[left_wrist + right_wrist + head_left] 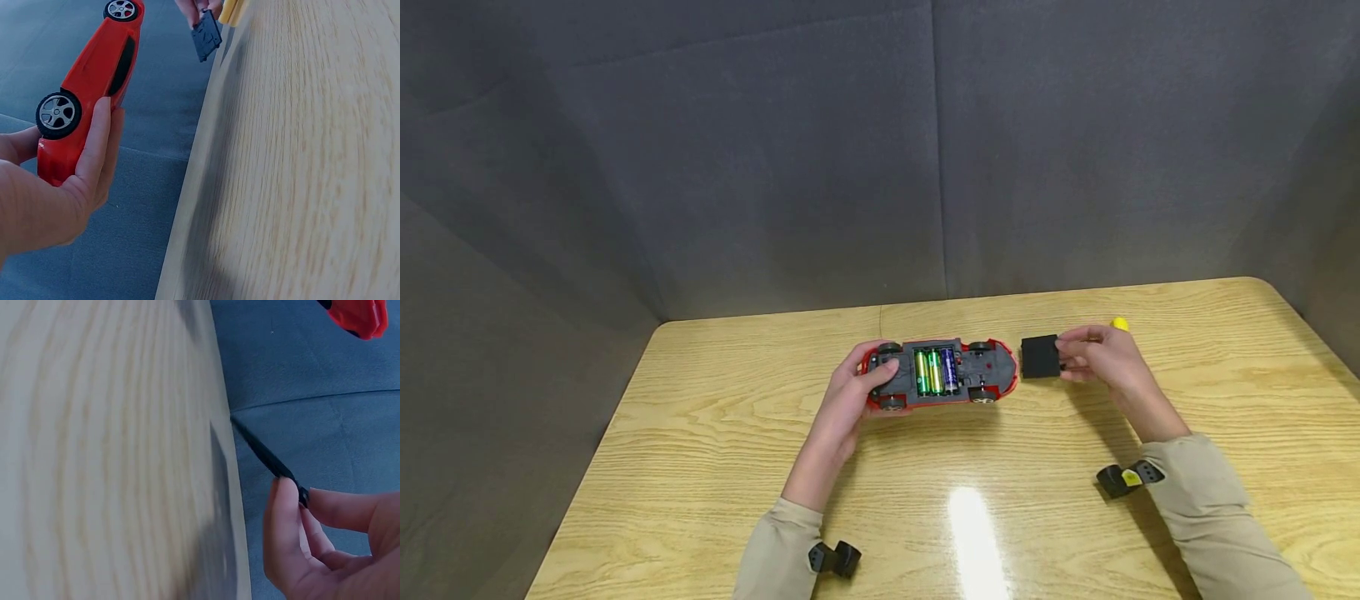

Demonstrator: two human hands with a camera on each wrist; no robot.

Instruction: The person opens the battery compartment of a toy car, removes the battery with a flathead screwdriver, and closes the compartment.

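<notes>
The left hand (850, 392) grips the red toy car (942, 373) upside down on the surface (715, 433), exposing its batteries (934, 371). Just beside it, the right hand (1101, 357) pinches the black battery cover (1040, 357).

Light wood-grain table (715, 467), rounded corners, glossy top with a bright glare patch near the front centre. Grey fabric panels close it in at the back and both sides.

On it: red toy car (942, 373) lying upside down near the middle, dark underside up, battery bay open with three cells showing, green, green and blue. Whether it rests on the table or is lifted slightly, can't tell. Small yellow object (1119, 323) sits on the top toward the back right, mostly hidden; type unclear. In both wrist views the table fills much of the frame, grain running lengthwise, edge against the grey fabric.
</notes>
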